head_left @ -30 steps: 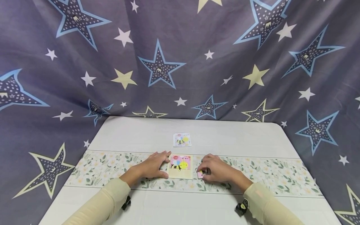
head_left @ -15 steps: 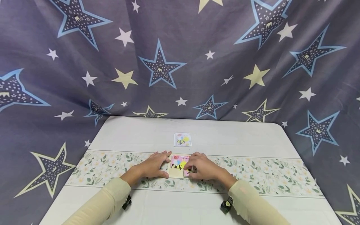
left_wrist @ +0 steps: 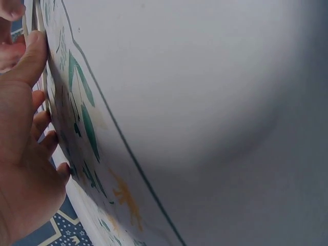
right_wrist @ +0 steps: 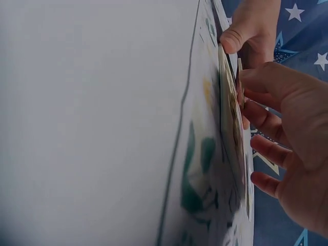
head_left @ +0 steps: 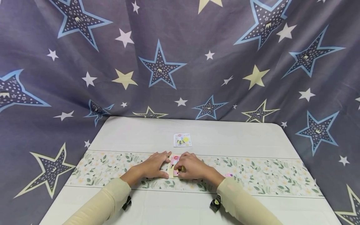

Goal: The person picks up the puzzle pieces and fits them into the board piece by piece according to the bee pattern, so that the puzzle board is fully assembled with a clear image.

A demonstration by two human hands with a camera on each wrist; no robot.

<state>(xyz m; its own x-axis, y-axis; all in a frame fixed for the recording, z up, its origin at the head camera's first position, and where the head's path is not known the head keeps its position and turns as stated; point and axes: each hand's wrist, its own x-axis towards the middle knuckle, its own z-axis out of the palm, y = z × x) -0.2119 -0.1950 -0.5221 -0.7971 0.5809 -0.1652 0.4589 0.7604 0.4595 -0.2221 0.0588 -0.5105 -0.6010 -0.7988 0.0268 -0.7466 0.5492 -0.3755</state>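
A wooden jigsaw board point(head_left: 170, 168) with a bee picture lies on the flowered strip of the table. My left hand point(head_left: 153, 165) rests against its left side, thumb near the front corner and fingers extended toward the back corner. My right hand point(head_left: 192, 167) is over the board and hides most of the picture. Between thumb and index finger it pinches a small pink-and-yellow puzzle piece point(head_left: 175, 172), held close over the front left part of the board. In the right wrist view, the piece point(right_wrist: 240, 69) appears edge-on, tilted just off the board's surface.
Behind the board lies a card point(head_left: 182, 140) with the bee picture. Another pink puzzle piece point(head_left: 228, 175) shows beside my right sleeve point(head_left: 233, 190), partly covered by it. A star-patterned curtain point(head_left: 180, 62) hangs past the table's back edge.
My right hand has carried the puzzle piece leftward from beside the board to over its front left part. The pink piece near my right sleeve has come into view. My left hand stays put.
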